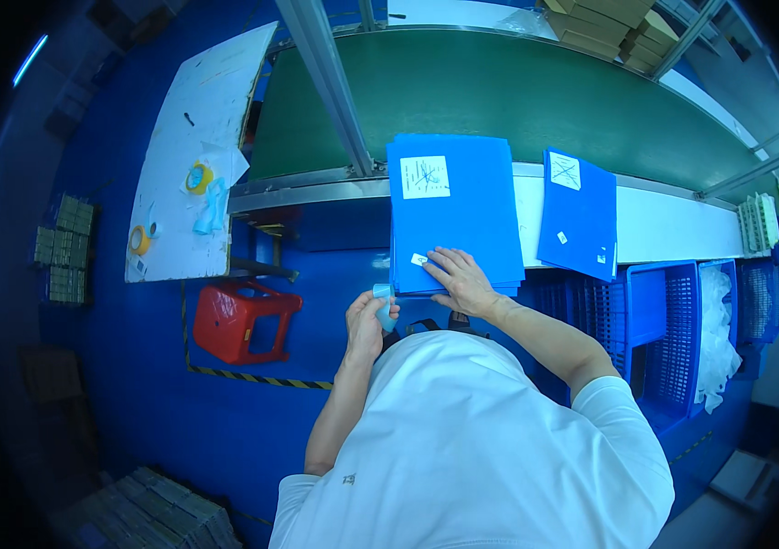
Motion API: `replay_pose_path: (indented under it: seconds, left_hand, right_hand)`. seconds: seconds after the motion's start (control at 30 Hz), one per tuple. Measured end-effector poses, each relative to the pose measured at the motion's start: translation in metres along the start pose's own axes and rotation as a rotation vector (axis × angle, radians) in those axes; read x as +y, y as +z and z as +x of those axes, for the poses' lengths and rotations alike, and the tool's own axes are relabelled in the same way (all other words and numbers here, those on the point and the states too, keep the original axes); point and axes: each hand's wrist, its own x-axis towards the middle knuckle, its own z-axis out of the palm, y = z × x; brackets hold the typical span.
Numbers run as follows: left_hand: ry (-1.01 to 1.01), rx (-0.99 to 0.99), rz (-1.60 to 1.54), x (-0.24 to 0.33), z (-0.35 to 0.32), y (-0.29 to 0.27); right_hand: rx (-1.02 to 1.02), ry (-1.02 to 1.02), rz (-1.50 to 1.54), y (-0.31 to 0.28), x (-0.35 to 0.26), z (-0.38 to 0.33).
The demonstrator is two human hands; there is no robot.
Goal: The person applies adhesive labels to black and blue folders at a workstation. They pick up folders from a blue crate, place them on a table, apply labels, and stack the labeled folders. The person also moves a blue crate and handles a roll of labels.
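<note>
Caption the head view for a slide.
Right hand on blue sheet stack; left hand holding light-blue tape near its corner.

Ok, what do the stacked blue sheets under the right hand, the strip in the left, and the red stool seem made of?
Blue sheets: probably plastic, smooth and evenly coloured with crisp edges; coated card is possible.
Light-blue strip: perhaps thin plastic film or tape, judging by its curl.
Red stool: likely moulded plastic, slightly glossy, with rounded one-piece legs.
</note>
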Motion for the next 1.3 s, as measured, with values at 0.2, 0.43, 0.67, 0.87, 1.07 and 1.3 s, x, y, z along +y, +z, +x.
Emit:
replay_pose_path:
  seconds: [0.2, 0.43, 0.67, 0.87, 1.07, 1.3]
  left_hand:
    - [0.036, -0.048, -0.016, 0.005, 0.006, 0.005]
    - [0.077, -0.044, -0.079, 0.009, 0.002, 0.001]
    - [0.118, -0.059, -0.076, 0.019, -0.008, 0.024]
    - [0.184, -0.092, -0.024, 0.029, -0.021, 0.045]
    - [0.219, -0.151, 0.038, 0.025, -0.03, 0.062]
    - [0.147, -0.267, 0.171, 0.031, -0.044, 0.058]
  right_hand:
    - [0.14, -0.051, -0.033, -0.001, 0.011, -0.025]
    - [0.795, 0.001, -0.147, -0.135, 0.059, -0.034]
    - [0.733, 0.503, -0.357, -0.097, 0.177, -0.142]
    - [0.527, 0.579, -0.289, -0.035, 0.155, -0.139]
    - [0.115, 0.679, 1.235, -0.051, -0.009, -0.02]
    - [0.107, 0.735, 1.774, -0.043, -0.053, 0.053]
